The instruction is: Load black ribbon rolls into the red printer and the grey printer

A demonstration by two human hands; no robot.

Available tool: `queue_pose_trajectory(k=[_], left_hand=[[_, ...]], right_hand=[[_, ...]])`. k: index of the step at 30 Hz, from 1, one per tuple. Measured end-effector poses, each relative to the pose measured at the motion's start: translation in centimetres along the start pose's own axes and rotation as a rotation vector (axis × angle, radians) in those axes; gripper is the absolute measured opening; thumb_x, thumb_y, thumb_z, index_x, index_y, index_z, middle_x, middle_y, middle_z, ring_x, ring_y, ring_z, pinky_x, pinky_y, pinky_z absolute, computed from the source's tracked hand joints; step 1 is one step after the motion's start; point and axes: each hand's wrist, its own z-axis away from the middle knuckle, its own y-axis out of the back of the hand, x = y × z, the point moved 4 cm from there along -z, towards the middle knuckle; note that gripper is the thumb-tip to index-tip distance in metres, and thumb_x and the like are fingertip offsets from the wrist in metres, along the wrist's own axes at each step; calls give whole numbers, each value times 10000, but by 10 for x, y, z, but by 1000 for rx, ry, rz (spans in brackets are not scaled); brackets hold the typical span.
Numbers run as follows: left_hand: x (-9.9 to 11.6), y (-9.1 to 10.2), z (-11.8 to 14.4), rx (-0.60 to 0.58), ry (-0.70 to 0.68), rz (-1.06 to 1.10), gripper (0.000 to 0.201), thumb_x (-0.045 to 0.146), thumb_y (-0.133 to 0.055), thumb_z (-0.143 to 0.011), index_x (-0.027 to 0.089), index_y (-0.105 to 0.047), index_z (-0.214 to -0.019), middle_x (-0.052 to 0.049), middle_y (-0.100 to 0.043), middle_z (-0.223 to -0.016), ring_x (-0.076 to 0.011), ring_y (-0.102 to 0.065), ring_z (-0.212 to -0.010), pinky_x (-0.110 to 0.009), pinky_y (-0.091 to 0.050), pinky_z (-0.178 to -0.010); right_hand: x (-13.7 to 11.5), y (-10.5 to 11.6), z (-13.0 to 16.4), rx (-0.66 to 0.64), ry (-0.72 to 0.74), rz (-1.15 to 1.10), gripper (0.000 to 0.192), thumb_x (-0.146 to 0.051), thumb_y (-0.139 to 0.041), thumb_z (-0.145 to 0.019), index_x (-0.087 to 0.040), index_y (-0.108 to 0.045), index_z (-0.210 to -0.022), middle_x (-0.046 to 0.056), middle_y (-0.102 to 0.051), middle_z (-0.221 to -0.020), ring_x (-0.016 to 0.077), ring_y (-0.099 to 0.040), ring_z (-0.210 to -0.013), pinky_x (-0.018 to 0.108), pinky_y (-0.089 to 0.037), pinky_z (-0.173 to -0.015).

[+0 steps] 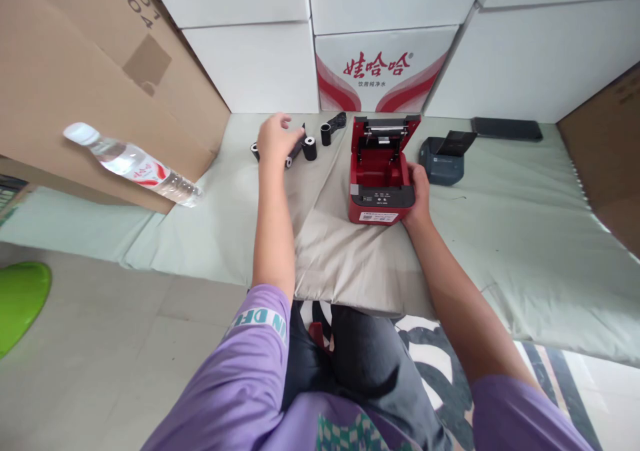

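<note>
A red and black receipt printer (381, 201) sits on the cloth in front of me with its lid raised, and its red inner bay shows. My right hand (419, 190) grips the printer's right side, fingers partly hidden behind it. Further left, my left hand (277, 139) hovers over several small black rolls with white cores, thumb and fingers apart. One roll (309, 149) stands upright just right of the thumb. Another roll (326, 134) stands beyond it, beside a bundled black cable (339, 121). The rolls under my left hand are partly covered by it.
Right of the printer sits a small dark device (442, 166) with a black flap up. A black flat object (507, 129) lies behind it. White boxes (383, 71) line the back. At left, a water bottle (145, 171) leans against a cardboard box (100, 51).
</note>
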Motion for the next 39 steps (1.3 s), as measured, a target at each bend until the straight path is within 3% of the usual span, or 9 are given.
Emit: queue_pose_trajectory(k=[4,8,13,20,25,28,30,35,39], left_hand=[[20,-35,10,-148,-103,-151,492,348,-841,-856,272,-773,-1338,-120,-755,-1426,-367,-582,-1472,-483,-509,-1173],[22,-46,10,-148,-118,-241,407,255,-768,-893,286,-800,-1298,-114,-784,-1372,-358,-603,-1451,-483,-516,-1144],[35,-15,10,-80,-168,-191,326,347,-745,-933,272,-783,-1248,-47,-813,-1305,-286,-662,-1339,-448,-435,-1209],[66,50,30,145,-306,254,179,300,-685,-965,273,-611,-1126,37,-762,-1187,-100,-713,-887,-301,-585,-919],[87,63,49,-57,-404,505,286,379,-664,-1018,336,-508,-1254,57,-770,-1161,-173,-753,-1052,-400,-575,-1039],[112,74,76,-183,-645,405,385,277,-768,-929,292,-647,-1294,10,-782,-1314,-292,-697,-1226,-493,-532,-1112],[126,80,96,-215,-718,258,375,222,-771,-900,259,-737,-1271,-21,-784,-1329,-338,-649,-1290,-508,-530,-1125],[151,81,133,-349,-779,257,489,234,-617,-1000,339,-652,-1475,-10,-661,-1485,-283,-659,-1329,-397,-591,-1050],[160,68,137,-368,-794,234,561,179,-521,-1007,322,-546,-1549,-11,-605,-1506,-274,-651,-1374,-406,-584,-1073]], right_hand=[[0,0,0,5,-4,2,512,-747,-734,-863,-262,-769,-1022,-12,-768,-1041,184,-736,-1006,363,-617,-996],[-3,-2,1,7,-7,13,522,-755,-737,-851,-258,-764,-1009,-4,-763,-1032,195,-734,-1019,369,-615,-994],[-8,-4,2,12,19,34,522,-764,-742,-844,-263,-759,-989,-3,-758,-1026,198,-723,-1012,375,-614,-992],[-7,-3,0,-4,24,51,539,-790,-740,-830,-267,-758,-960,-6,-750,-1005,190,-709,-991,367,-613,-994],[-8,-5,1,13,11,45,527,-785,-736,-837,-272,-736,-959,-2,-751,-1003,195,-715,-994,366,-614,-986],[-10,-7,2,11,13,75,539,-807,-713,-839,-279,-714,-942,-3,-742,-972,203,-718,-985,372,-617,-969],[-10,-7,2,7,5,82,545,-814,-703,-841,-278,-706,-940,-2,-739,-970,205,-716,-989,371,-617,-964],[-10,-7,4,-8,-9,81,554,-816,-678,-861,-275,-710,-971,2,-744,-995,203,-716,-1000,370,-615,-972],[-12,-8,5,2,-20,71,581,-838,-717,-816,-275,-721,-962,-2,-756,-1005,204,-713,-996,374,-618,-985]])
